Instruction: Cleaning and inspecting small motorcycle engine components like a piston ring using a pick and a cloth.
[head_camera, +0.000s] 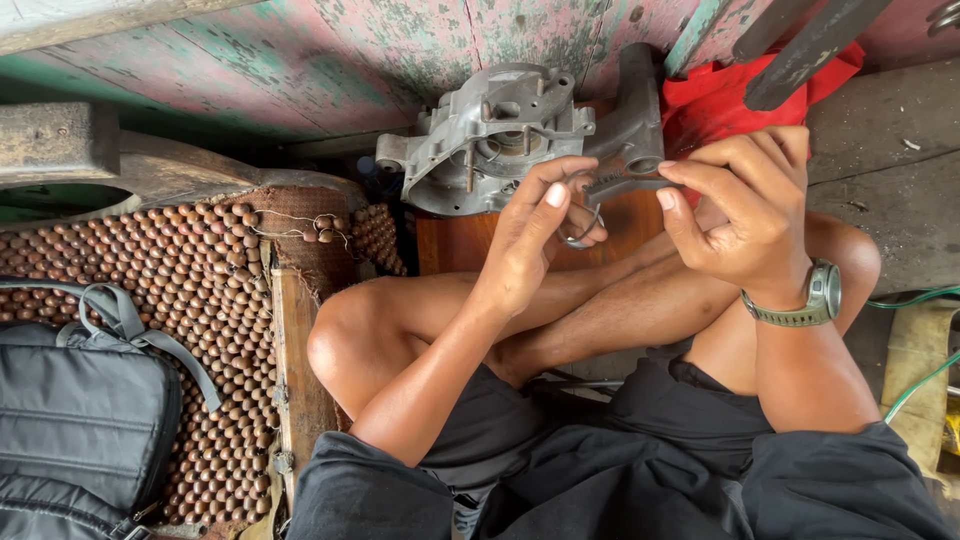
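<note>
Behind both hands (640, 215), grey engine casing (500, 135) rests.

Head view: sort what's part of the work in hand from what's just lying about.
In use: small grey metal part with wire ring, held by left hand and right hand; grey cast-metal engine casing.

Lying about: black padded backpack, brown wooden-bead mat, red cloth.

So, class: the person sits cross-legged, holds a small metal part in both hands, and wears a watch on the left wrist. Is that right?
Not quite. The head view shows the watch on the right wrist. Both the left hand and the right hand do hold the small metal part.
</note>
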